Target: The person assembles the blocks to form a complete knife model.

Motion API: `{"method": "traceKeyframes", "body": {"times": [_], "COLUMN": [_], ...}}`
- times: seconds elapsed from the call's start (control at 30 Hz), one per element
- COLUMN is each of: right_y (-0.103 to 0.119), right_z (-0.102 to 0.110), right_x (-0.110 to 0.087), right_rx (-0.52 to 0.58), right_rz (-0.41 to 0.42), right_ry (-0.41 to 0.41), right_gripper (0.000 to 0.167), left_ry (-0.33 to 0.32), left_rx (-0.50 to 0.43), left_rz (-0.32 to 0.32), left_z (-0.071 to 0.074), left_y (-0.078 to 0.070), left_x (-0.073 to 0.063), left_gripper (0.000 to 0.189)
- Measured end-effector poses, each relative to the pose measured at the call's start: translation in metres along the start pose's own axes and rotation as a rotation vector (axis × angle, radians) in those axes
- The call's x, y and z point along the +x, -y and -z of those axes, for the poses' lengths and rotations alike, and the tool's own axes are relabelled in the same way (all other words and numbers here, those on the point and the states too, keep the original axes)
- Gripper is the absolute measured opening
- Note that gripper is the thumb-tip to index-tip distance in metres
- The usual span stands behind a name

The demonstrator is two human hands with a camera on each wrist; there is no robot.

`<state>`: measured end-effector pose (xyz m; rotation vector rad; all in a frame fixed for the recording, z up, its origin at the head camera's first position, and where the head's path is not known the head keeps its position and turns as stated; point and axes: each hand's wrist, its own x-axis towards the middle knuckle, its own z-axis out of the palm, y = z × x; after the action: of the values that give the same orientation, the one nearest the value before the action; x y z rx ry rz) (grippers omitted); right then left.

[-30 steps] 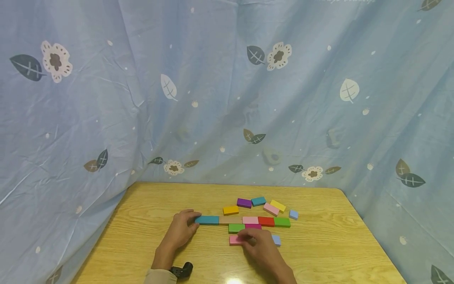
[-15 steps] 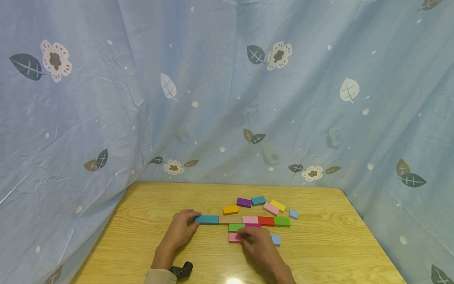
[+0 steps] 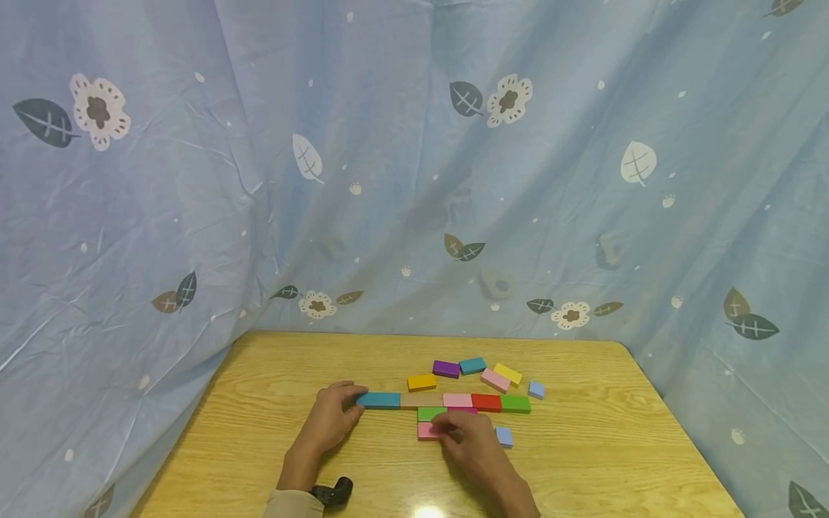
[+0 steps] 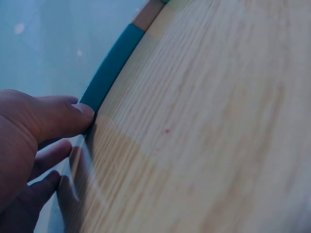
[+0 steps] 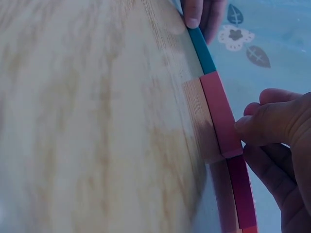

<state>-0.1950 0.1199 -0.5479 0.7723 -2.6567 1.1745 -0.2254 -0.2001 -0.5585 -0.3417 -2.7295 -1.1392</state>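
My left hand [image 3: 329,421] holds the left end of a long teal block [image 3: 380,401] between thumb and fingers; the left wrist view shows the thumb [image 4: 86,112] on its end. To its right runs a row: a tan block [image 3: 421,401], a light pink block [image 3: 457,400], a red block [image 3: 486,403] and a green block [image 3: 515,404]. Below sit a light green block [image 3: 432,414] and a magenta block [image 5: 241,191], partly hidden. My right hand [image 3: 476,446] pinches a pink block [image 3: 427,431] lying right against the light green one, its right part covered by fingers.
A small light blue block [image 3: 504,437] lies beside my right hand. Behind the row are orange [image 3: 422,383], purple [image 3: 446,369], teal [image 3: 472,366], pink [image 3: 495,380] and yellow [image 3: 508,374] blocks. Another light blue block [image 3: 536,390] lies right. A curtain [image 3: 414,216] hangs behind the table.
My right hand has slid the pink block away from me, closing the gap to the light green block. The left hand keeps its place on the teal block.
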Motion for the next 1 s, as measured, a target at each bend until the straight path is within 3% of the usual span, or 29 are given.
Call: {"method": "traceKeyframes", "body": {"times": [0.73,1.0], "right_y": [0.0,-0.001], "right_z": [-0.001,0.014], "right_x": [-0.001,-0.001], "right_rx": [0.014,0.093], "right_rz": [0.012,-0.008], "right_ry": [-0.015,-0.094], "right_gripper": [0.024,0.02], "left_ry": [0.018,0.019], "left_rx": [-0.014,-0.007], "left_rz": [0.018,0.015], "left_z": [0.001,0.002], "left_y": [-0.001,-0.003], "left_x": [0.0,0.0], "left_gripper": [0.032,0.034]}}
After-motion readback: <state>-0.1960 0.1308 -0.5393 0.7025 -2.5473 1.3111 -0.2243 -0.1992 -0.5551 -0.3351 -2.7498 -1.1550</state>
